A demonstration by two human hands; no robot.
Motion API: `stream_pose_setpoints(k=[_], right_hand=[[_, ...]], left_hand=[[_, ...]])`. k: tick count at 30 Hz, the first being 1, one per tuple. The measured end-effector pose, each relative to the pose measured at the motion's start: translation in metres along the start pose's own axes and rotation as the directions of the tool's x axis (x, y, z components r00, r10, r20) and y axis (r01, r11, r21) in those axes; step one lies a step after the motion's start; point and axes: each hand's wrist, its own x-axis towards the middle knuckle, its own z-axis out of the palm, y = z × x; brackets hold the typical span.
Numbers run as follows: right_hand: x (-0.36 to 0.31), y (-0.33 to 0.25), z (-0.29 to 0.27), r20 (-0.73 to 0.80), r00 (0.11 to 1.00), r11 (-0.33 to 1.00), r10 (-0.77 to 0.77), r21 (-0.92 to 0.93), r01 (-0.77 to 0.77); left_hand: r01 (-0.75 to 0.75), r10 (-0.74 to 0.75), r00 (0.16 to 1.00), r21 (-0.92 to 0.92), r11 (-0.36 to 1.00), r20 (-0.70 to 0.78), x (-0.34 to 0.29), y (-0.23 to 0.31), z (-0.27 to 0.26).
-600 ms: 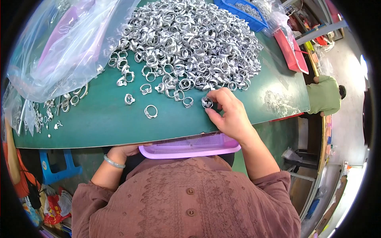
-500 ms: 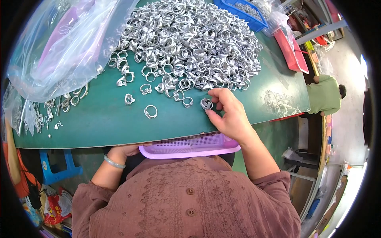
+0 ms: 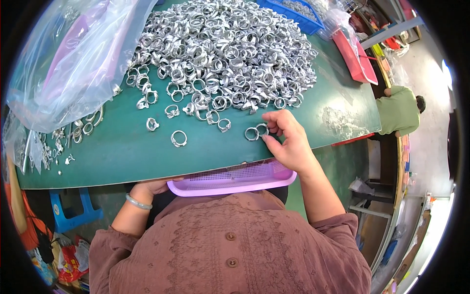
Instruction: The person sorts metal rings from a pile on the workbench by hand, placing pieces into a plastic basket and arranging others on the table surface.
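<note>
- My right hand (image 3: 289, 134) has its thumb and forefinger apart, the pair of silvery rings (image 3: 257, 131) at its nine o'clock; the nearer ring lies between the tips, and I cannot tell whether any finger grips it.
- That ring could skid or tip, I judge, if my thumb presses only one side of the band.
- A careless flick towards six o'clock could send one over the edge of the green table (image 3: 107, 152), into the purple basket (image 3: 235, 190) or past it to the floor.
- If my knuckles brush the ring pile (image 3: 225, 54) at eleven o'clock, loose ones could roll down and mix with these.
- I cannot make out whether the pair is hooked, overlapping or merely touching.
- My left hand (image 3: 159, 185), at eight o'clock from my right, has its fingers under the table edge by the basket; whether they hold it I cannot tell.
- The table hides the basket's far side.
- The blue tray (image 3: 313, 25), at the pile's two o'clock, is cut off by the frame.
</note>
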Motion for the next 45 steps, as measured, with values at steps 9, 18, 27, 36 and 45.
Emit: stream_pose_setpoints(k=[9,18,27,36,45], right_hand=[[0.005,0.016,-0.009,0.041,0.999,0.999,-0.027,-0.022,0.028],[0.01,-0.002,-0.011,0.002,1.0,0.997,-0.015,-0.074,0.015],[0.007,-0.002,0.002,0.082,0.987,0.94,-0.141,-0.3,0.16],[0.01,-0.019,-0.024,0.253,0.944,0.974,-0.212,-0.025,0.225],[0.035,-0.005,0.019,-0.074,0.972,0.888,-0.223,-0.428,0.171]], left_hand=[[0.01,-0.01,1.0,0.007,1.0,-0.01,-0.002,0.005,0.007],[-0.004,0.004,1.0,-0.004,1.0,-0.016,-0.002,0.002,0.003],[0.007,-0.007,1.0,-0.011,1.0,-0.005,0.001,0.001,0.001],[-0.006,0.006,1.0,-0.017,1.0,0.0,-0.001,0.0,0.002],[0.035,-0.035,0.999,-0.019,0.999,0.011,-0.001,-0.003,-0.004]])
